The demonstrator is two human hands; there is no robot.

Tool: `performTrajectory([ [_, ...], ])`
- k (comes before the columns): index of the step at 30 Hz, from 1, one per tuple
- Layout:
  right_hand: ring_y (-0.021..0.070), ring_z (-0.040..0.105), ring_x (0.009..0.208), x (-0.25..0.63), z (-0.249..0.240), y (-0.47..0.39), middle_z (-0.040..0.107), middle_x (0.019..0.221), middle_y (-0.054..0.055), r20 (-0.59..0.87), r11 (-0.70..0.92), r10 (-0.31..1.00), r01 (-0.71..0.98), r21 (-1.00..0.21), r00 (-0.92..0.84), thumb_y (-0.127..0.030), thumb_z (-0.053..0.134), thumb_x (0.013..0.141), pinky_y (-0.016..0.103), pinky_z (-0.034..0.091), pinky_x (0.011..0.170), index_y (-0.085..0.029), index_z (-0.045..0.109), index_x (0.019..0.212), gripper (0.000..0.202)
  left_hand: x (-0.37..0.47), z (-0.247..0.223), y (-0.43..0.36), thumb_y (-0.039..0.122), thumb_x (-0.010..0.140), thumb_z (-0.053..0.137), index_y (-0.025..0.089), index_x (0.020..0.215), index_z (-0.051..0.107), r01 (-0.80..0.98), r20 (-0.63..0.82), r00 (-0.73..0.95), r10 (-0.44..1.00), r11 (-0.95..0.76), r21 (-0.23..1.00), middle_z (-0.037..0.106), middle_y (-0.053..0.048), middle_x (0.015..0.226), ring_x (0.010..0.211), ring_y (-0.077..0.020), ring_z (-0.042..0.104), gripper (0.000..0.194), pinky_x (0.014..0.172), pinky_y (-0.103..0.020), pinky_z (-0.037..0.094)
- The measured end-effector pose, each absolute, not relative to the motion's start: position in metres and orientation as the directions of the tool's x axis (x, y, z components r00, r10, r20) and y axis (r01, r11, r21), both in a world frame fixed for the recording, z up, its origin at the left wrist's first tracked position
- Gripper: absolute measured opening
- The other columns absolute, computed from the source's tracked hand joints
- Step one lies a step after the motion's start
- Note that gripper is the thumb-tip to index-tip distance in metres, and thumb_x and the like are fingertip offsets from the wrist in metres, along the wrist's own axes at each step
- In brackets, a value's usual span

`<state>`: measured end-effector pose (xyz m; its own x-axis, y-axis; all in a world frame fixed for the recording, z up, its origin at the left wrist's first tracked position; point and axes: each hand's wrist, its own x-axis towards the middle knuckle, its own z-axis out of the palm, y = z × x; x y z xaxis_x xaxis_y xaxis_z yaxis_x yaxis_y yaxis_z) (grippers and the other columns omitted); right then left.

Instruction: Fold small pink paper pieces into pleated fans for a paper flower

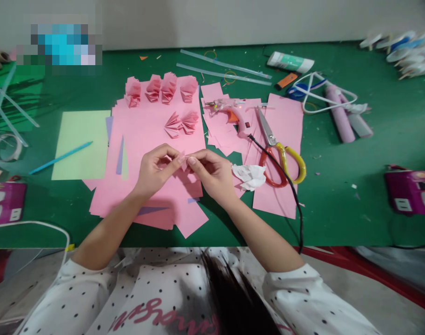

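- My left hand (156, 168) and right hand (214, 176) pinch a small pink paper (183, 164) between fingertips, over pink sheets (139, 123) toward the front edge of the green table (338, 186).
- Glue sticks (226, 75) lie near its far edge; a grey wall (233, 23) rises behind.

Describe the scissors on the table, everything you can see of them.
The scissors have silver, metallic-looking blades and two large, plastic-looking loops, one red, one yellow. They lie flat, blades looking shut, tips pointing to the far side and slightly left. Most rests on pink paper; the yellow loop reaches past it over the green tabletop. A black cord crosses the red loop, and crumpled white tissue sits right beside it, perhaps touching.
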<state>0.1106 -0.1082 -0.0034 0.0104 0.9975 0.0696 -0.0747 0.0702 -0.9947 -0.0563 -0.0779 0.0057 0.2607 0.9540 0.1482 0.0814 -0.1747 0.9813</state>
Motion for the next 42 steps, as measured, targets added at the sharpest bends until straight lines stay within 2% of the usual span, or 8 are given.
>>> performTrajectory([
  [4,0.0157,0.067,0.071,0.110,-0.003,-0.110,0.073,0.082,0.003,0.115,0.115,0.993,-0.033,-0.993,0.003,-0.049,0.072,0.093,0.033,0.055,0.069,-0.023,0.072,0.087,0.027,-0.056,0.005,-0.078,0.046,0.090,0.076,0.020,0.076,0.068,0.070,0.156,0.264,0.952,-0.180,0.981,0.061,0.000,0.075,0.065,-0.0120,0.057,0.031,0.057,-0.026,0.046],
  [9,0.0160,0.061,0.068,0.112,-0.001,-0.110,0.066,0.075,0.001,0.256,0.253,0.967,0.188,-0.949,-0.007,-0.040,0.069,0.093,0.034,0.051,0.067,-0.024,0.064,0.077,0.023,-0.053,0.004,-0.080,0.041,0.091,0.075,0.019,0.071,0.063,0.104,0.171,0.279,0.945,-0.207,0.973,0.058,0.001,0.072,0.065,-0.0116,0.054,0.032,0.060,-0.027,0.045],
  [16,0.0124,0.059,0.057,0.113,-0.006,-0.110,0.062,0.071,-0.002,0.082,0.081,0.996,-0.027,-0.996,-0.033,-0.053,0.066,0.095,0.030,0.049,0.057,-0.023,0.059,0.083,0.033,-0.050,0.006,-0.080,0.046,0.090,0.077,0.018,0.078,0.064,0.045,0.055,0.290,0.956,-0.071,0.996,0.059,0.002,0.070,0.060,-0.0094,0.054,0.033,0.056,-0.024,0.043],
  [29,0.0135,0.060,0.065,0.115,-0.002,-0.106,0.062,0.076,-0.001,0.188,0.191,0.981,0.076,-0.979,-0.041,-0.050,0.068,0.094,0.031,0.050,0.063,-0.022,0.060,0.081,0.032,-0.050,-0.002,-0.079,0.040,0.086,0.081,0.018,0.075,0.065,-0.183,-0.105,0.305,0.947,0.167,0.969,0.056,0.003,0.067,0.056,-0.0089,0.050,0.029,0.051,-0.022,0.041],
  [31,0.0128,0.059,0.063,0.115,-0.002,-0.106,0.061,0.075,-0.002,0.173,0.176,0.984,0.062,-0.982,-0.050,-0.047,0.069,0.094,0.031,0.049,0.062,-0.022,0.059,0.081,0.030,-0.051,-0.001,-0.079,0.042,0.088,0.080,0.018,0.076,0.064,-0.130,-0.078,0.313,0.946,0.124,0.984,0.056,0.003,0.067,0.056,-0.0088,0.050,0.031,0.053,-0.023,0.041],
  [34,0.0121,0.058,0.059,0.115,-0.004,-0.106,0.061,0.073,-0.002,0.138,0.141,0.989,0.045,-0.989,-0.047,-0.046,0.069,0.093,0.030,0.047,0.058,-0.022,0.058,0.080,0.029,-0.050,-0.001,-0.080,0.049,0.091,0.075,0.019,0.078,0.062,0.058,0.067,0.272,0.960,-0.086,0.995,0.059,0.001,0.071,0.062,-0.0103,0.053,0.035,0.059,-0.025,0.043],
  [37,0.0128,0.059,0.060,0.115,-0.007,-0.106,0.061,0.071,-0.002,0.109,0.110,0.993,0.029,-0.994,-0.036,-0.045,0.070,0.093,0.030,0.047,0.058,-0.022,0.060,0.079,0.029,-0.049,-0.005,-0.082,0.055,0.097,0.066,0.019,0.081,0.060,0.251,0.221,0.236,0.946,-0.279,0.927,0.063,-0.002,0.080,0.071,-0.0127,0.057,0.040,0.066,-0.027,0.047],
  [42,0.0123,0.059,0.060,0.112,-0.007,-0.106,0.063,0.071,-0.002,0.077,0.077,0.997,-0.036,-0.996,0.003,-0.054,0.071,0.092,0.028,0.047,0.057,-0.022,0.062,0.080,0.035,-0.050,-0.009,-0.081,0.053,0.101,0.060,0.019,0.088,0.061,0.316,0.273,0.258,0.927,-0.348,0.883,0.066,-0.003,0.087,0.073,-0.0128,0.060,0.036,0.067,-0.026,0.049],
])
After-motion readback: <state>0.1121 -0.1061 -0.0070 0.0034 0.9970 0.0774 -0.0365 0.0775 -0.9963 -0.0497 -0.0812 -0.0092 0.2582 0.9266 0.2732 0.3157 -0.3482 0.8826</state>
